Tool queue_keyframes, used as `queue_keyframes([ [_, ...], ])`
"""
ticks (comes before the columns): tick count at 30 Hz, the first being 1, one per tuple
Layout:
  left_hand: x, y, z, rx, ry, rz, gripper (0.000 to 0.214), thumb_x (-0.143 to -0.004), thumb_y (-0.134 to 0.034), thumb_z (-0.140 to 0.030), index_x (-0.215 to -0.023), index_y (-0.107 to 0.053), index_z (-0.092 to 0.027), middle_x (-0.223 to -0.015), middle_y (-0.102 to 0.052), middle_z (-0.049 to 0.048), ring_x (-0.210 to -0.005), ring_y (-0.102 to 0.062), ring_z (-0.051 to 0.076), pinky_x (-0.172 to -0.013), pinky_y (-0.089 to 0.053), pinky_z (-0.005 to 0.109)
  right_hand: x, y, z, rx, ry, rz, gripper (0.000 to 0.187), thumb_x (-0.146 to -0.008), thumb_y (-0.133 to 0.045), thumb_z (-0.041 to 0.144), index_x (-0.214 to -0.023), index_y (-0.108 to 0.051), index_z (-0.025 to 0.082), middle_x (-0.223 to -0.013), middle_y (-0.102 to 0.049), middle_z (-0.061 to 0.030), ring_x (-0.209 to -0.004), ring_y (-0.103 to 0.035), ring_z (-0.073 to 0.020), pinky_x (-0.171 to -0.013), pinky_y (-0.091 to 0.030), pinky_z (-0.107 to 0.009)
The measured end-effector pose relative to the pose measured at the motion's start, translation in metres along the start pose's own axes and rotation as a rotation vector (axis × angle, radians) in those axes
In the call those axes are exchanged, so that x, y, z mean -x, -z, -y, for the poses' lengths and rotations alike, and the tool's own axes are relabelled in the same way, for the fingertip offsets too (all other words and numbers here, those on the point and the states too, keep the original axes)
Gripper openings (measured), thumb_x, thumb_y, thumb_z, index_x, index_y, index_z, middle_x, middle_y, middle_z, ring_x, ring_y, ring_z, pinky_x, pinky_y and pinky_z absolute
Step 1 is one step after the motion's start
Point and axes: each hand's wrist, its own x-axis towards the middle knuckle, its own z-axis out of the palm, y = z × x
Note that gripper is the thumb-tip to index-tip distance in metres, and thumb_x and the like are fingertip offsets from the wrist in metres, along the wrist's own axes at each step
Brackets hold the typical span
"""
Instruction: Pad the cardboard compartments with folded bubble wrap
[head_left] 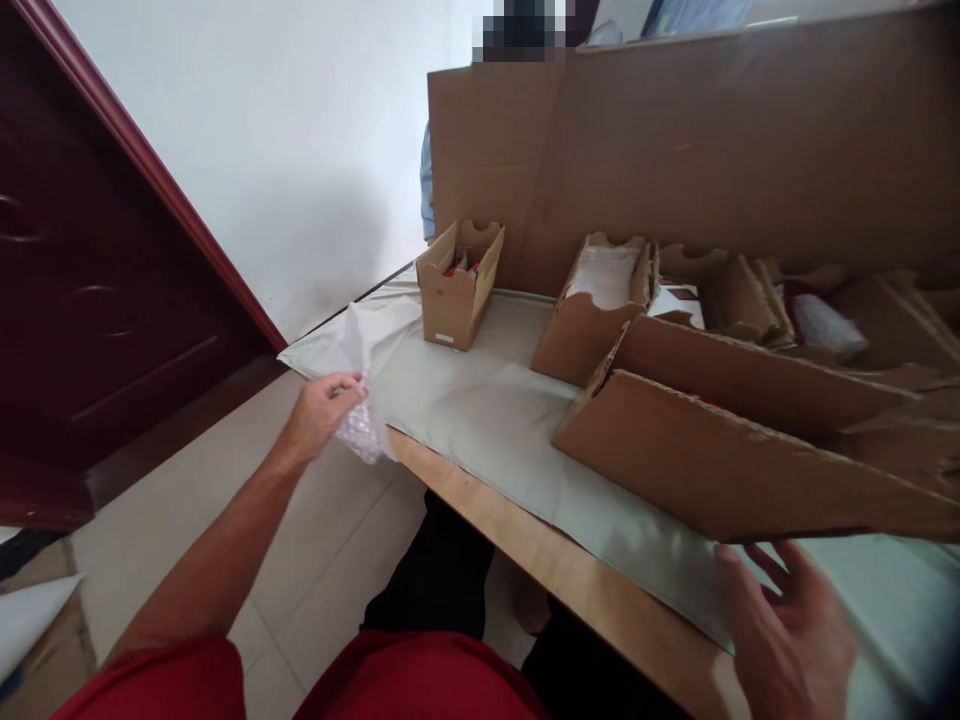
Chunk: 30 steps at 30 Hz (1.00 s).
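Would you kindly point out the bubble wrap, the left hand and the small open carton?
bubble wrap (367,440): head view, crumpled lower part.
left hand (322,410): head view, back of the hand.
small open carton (446,305): head view, front wall.

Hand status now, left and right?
Left hand: closed on bubble wrap.
Right hand: open, holding nothing, just below the box.

Left hand (324,408) pinches bubble wrap (365,432) (table (517,540) edge); right hand (787,630) spread.
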Motion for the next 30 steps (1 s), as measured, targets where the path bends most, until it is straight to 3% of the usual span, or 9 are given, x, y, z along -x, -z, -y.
queue_keyframes([
  [4,0.050,-0.080,-0.016,0.252,0.108,0.224,0.026,-0.071,-0.071,-0.044,-0.070,-0.065,-0.019,-0.126,-0.072,0.0090,-0.091,-0.072,0.026,-0.080,-0.058,0.037,0.061,-0.007,0.009,-0.237,-0.065,0.032,0.078,-0.081,-0.071,0.062,-0.148,-0.052,0.028,-0.143,-0.060,-0.0177,-0.121,-0.064,-0.0371,-0.098,-0.052,-0.054],
  [8,0.101,-0.158,-0.027,0.469,0.266,0.509,0.034,-0.077,-0.071,-0.051,-0.084,-0.065,-0.018,-0.138,-0.063,0.0127,-0.086,-0.072,0.023,-0.063,-0.060,0.032,0.098,-0.024,0.022,-0.237,0.111,0.285,0.075,-0.085,-0.067,0.061,-0.149,-0.050,0.025,-0.143,-0.058,-0.0169,-0.115,-0.065,-0.0320,-0.094,-0.054,-0.049],
  [11,0.134,-0.184,-0.033,0.545,0.257,0.773,0.039,-0.082,-0.069,-0.053,-0.099,-0.066,-0.019,-0.148,-0.054,0.0149,-0.092,-0.073,0.023,-0.061,-0.061,0.029,0.100,-0.041,0.022,-0.214,0.102,0.416,0.087,-0.082,-0.070,0.064,-0.152,-0.045,0.020,-0.131,-0.064,-0.0173,-0.098,-0.068,-0.0279,-0.086,-0.057,-0.045],
  [14,0.147,-0.179,-0.032,0.428,0.083,0.832,0.025,-0.085,-0.068,-0.040,-0.097,-0.071,-0.018,-0.142,-0.059,0.0147,-0.091,-0.071,0.019,-0.066,-0.061,0.028,0.092,-0.054,0.018,-0.194,0.060,0.336,0.086,-0.084,-0.068,0.060,-0.152,-0.043,0.015,-0.113,-0.070,-0.0146,-0.081,-0.067,-0.0227,-0.074,-0.058,-0.040],
  [19,0.127,-0.146,-0.011,0.232,-0.111,0.526,0.016,-0.086,-0.062,-0.026,-0.091,-0.074,-0.018,-0.119,-0.071,0.0118,-0.104,-0.069,0.021,-0.077,-0.058,0.028,0.079,-0.060,0.019,-0.176,0.089,0.234,0.062,-0.089,-0.059,0.045,-0.141,-0.057,0.012,-0.094,-0.072,-0.0098,-0.069,-0.064,-0.0179,-0.069,-0.056,-0.034],
  [22,0.108,-0.131,0.003,0.145,-0.120,0.337,0.018,-0.086,-0.061,-0.030,-0.091,-0.073,-0.018,-0.108,-0.073,0.0104,-0.099,-0.070,0.021,-0.080,-0.057,0.030,0.076,-0.056,0.020,-0.155,0.061,0.261,0.057,-0.089,-0.059,0.046,-0.135,-0.064,0.013,-0.092,-0.073,-0.0088,-0.066,-0.063,-0.0168,-0.069,-0.056,-0.034],
  [24,0.099,-0.126,0.009,0.111,-0.088,0.286,0.022,-0.084,-0.062,-0.034,-0.093,-0.073,-0.017,-0.103,-0.074,0.0094,-0.093,-0.070,0.020,-0.081,-0.056,0.031,0.077,-0.051,0.020,-0.139,0.036,0.286,0.051,-0.089,-0.059,0.048,-0.126,-0.070,0.015,-0.092,-0.075,-0.0096,-0.069,-0.065,-0.0187,-0.071,-0.056,-0.035],
  [27,0.092,-0.127,0.013,0.077,-0.019,0.312,0.029,-0.082,-0.062,-0.040,-0.096,-0.073,-0.017,-0.100,-0.075,0.0083,-0.087,-0.069,0.020,-0.079,-0.055,0.032,0.079,-0.045,0.018,-0.159,0.006,0.330,0.044,-0.088,-0.060,0.050,-0.112,-0.077,0.017,-0.096,-0.076,-0.0108,-0.080,-0.069,-0.0229,-0.077,-0.057,-0.037],
  [30,0.086,-0.133,0.012,0.025,0.047,0.360,0.037,-0.080,-0.061,-0.046,-0.100,-0.073,-0.017,-0.086,-0.074,0.0053,-0.076,-0.067,0.019,-0.073,-0.052,0.031,0.086,-0.041,0.020,-0.307,-0.088,0.424,0.047,-0.088,-0.062,0.053,-0.116,-0.074,0.017,-0.085,-0.072,-0.0076,-0.071,-0.067,-0.0213,-0.065,-0.058,-0.035],
])
